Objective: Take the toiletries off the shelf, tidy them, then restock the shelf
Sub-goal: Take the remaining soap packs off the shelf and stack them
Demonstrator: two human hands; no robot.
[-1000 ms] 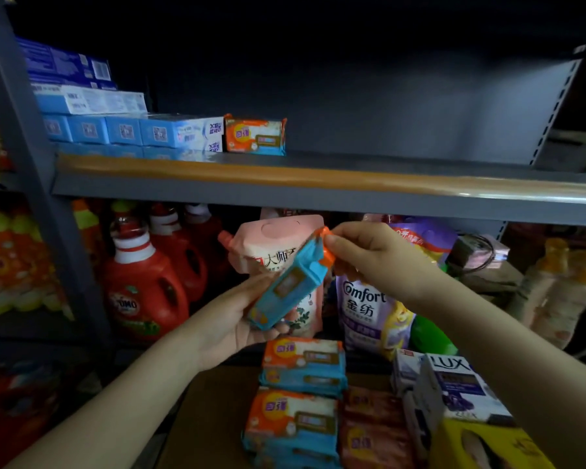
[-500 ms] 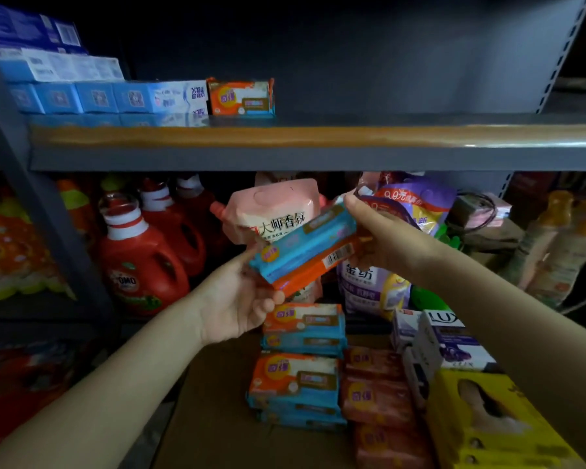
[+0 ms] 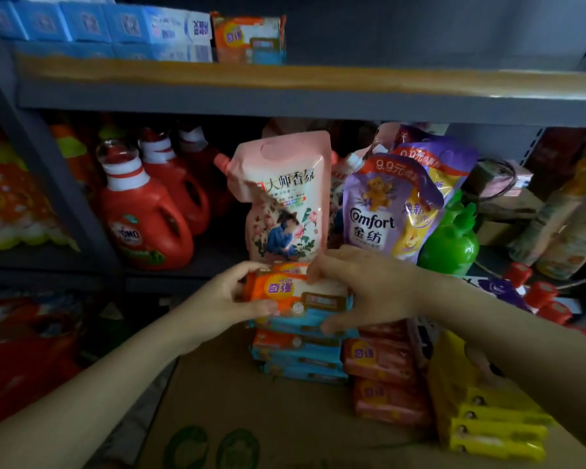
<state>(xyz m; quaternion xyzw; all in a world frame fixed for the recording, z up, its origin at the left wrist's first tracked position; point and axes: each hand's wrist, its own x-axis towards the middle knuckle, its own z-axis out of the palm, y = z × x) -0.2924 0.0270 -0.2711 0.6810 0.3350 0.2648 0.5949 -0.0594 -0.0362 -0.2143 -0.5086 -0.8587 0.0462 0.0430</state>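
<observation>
Under both hands (image 3: 362,292), soap pack (image 3: 295,294) partly covered

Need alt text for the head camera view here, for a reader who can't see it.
Both hands, left hand and right hand, grip an orange and blue soap pack atop a stack of like packs on a cardboard box. Behind stand red detergent bottles and refill pouches; the grey shelf above holds blue boxes.

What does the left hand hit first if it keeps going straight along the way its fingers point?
The left hand points right and slightly away, already gripping the orange and blue soap pack. Beyond that pack, the first thing in line is probably the right hand holding its other end; depth is unclear.
</observation>
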